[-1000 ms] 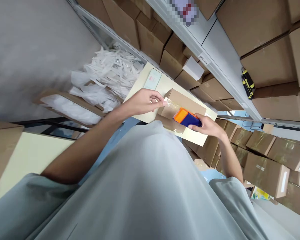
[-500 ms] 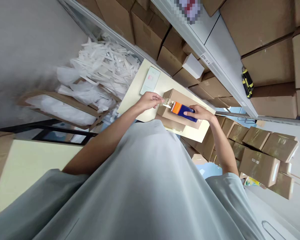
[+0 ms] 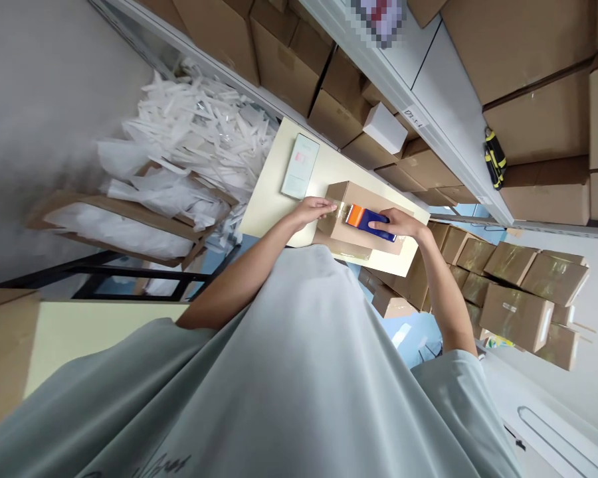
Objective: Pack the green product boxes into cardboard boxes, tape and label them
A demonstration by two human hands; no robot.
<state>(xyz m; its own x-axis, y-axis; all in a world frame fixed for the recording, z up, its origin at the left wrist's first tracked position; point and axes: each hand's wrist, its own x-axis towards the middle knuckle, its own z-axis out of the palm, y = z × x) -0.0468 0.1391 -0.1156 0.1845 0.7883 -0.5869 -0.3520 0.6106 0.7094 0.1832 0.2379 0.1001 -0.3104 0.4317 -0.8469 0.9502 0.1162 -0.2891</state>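
A closed cardboard box [image 3: 349, 194] lies on the cream tabletop in front of me. My right hand [image 3: 401, 222] is wrapped around a tape dispenser [image 3: 371, 221] with a dark blue body and an orange toothed front, held over the box. From its toothed edge a short piece of clear packing tape [image 3: 341, 210] runs left. My left hand [image 3: 315, 210] is at the box's left end, fingers together and fingertips closed on the tape end. How firmly the tape sticks to the cardboard I cannot tell.
A pale green flat box [image 3: 300, 166] lies on the table [image 3: 266, 189] left of the carton. Shelves of cardboard boxes [image 3: 339, 113] run behind it. White packing scraps [image 3: 209, 126] heap up at left. Stacked cartons [image 3: 515, 315] stand at right. Yellow-black cutters [image 3: 494, 158] rest on a shelf.
My left hand has moved right and slightly down to the box's end with the tape. The dispenser shifted slightly right and down. The camera view has also shifted a little.
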